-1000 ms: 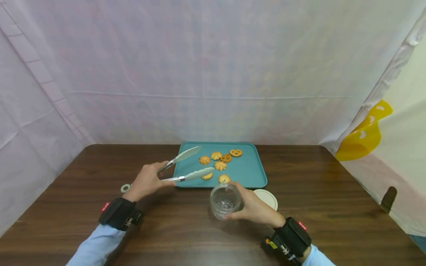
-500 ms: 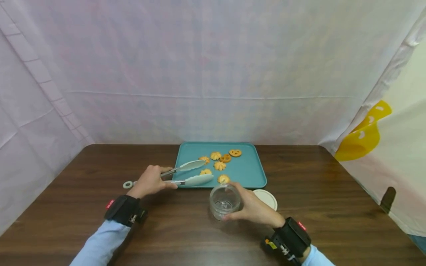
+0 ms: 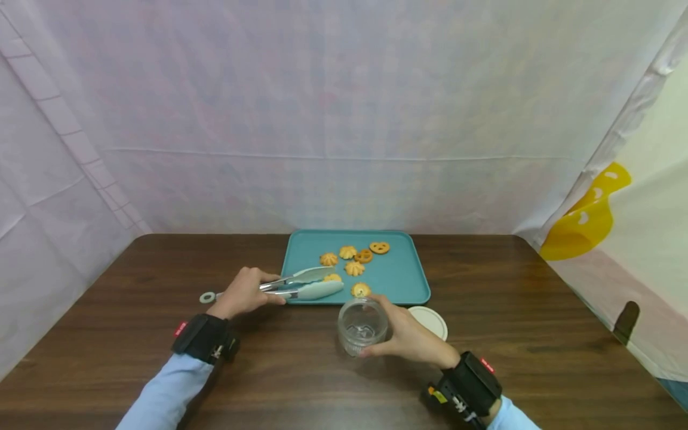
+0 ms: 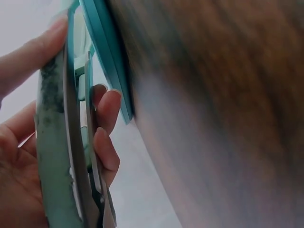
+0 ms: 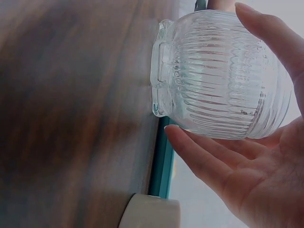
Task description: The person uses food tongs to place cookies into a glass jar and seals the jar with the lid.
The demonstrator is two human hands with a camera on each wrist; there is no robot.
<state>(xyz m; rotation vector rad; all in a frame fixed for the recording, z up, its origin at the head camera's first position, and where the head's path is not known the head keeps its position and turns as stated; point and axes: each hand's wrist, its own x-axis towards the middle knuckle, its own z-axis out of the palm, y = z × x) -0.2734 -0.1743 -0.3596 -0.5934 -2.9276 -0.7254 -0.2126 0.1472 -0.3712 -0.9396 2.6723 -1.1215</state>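
Observation:
My left hand [image 3: 244,294] grips a pair of tongs [image 4: 57,142] by the arms. In the head view, the tongs' pale green tips lie over the left front of a teal tray [image 3: 405,280], on either side of a star-shaped cookie [image 3: 332,278] that they partly hide. The tips stand a little apart. With thumb and fingers around its side, my right hand [image 3: 408,334] holds a ribbed clear glass jar [image 5: 218,71] upright on the table, in front of the tray. No contents show in the jar.
Several more cookies [image 3: 355,268] and pretzels [image 3: 379,247] lie on the tray. A white lid [image 3: 430,322] sits right of the jar, behind my right hand. The brown wooden table [image 3: 537,334] meets a pale cloth backdrop [image 3: 333,119] at its far edge.
The tongs have come down from over the tray toward the front left cookie, and their arms have drawn closer together. My right hand and the jar have stayed put.

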